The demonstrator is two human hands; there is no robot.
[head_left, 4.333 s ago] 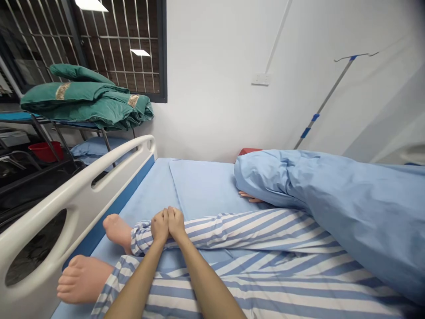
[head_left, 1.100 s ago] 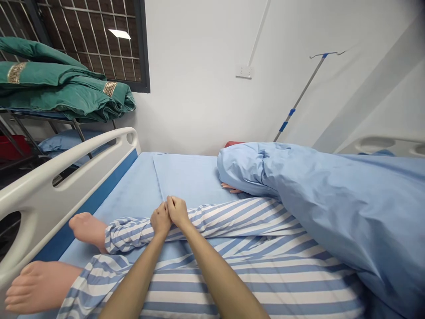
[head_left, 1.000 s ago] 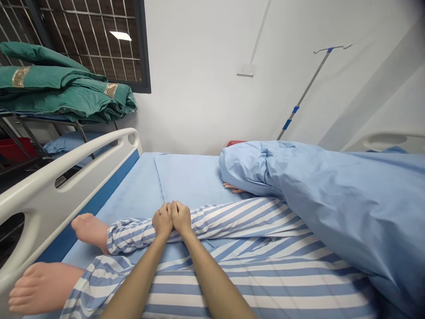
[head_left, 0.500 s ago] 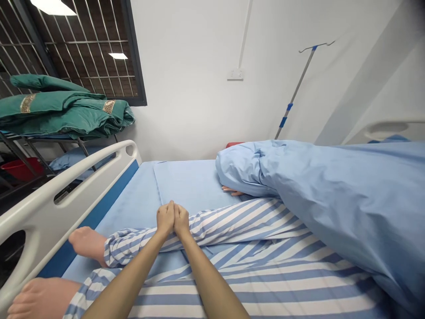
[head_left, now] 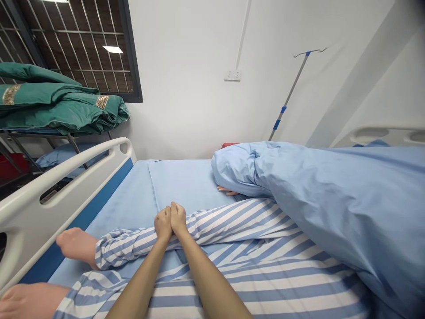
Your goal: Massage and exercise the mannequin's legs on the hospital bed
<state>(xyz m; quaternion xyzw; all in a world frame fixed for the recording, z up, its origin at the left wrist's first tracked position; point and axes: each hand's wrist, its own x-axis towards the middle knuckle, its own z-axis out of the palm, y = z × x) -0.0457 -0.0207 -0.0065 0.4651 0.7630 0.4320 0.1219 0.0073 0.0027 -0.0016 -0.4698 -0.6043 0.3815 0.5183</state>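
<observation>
A figure in blue-and-white striped pyjama trousers (head_left: pixel 239 221) lies on a hospital bed with a light blue sheet (head_left: pixel 179 181). Its two bare feet (head_left: pixel 75 246) point toward the white footboard rail. My left hand (head_left: pixel 163 224) and my right hand (head_left: pixel 178 219) sit side by side, both closed around the far lower leg, fingers curled over the striped cloth. A light blue duvet (head_left: pixel 332 199) covers the upper body; a hand of the figure (head_left: pixel 227 191) peeks out under its edge.
A white bed rail (head_left: pixel 66 177) runs along the left. Behind it a metal rack holds folded green blankets (head_left: pixel 63 106) and a blue pillow (head_left: pixel 63 155). An IV pole (head_left: pixel 288 95) leans by the white wall. A barred window (head_left: pixel 76 40) is upper left.
My hands keep their grip on the far leg and have slid a little up it, away from the foot. The view has drifted slightly between frames.
</observation>
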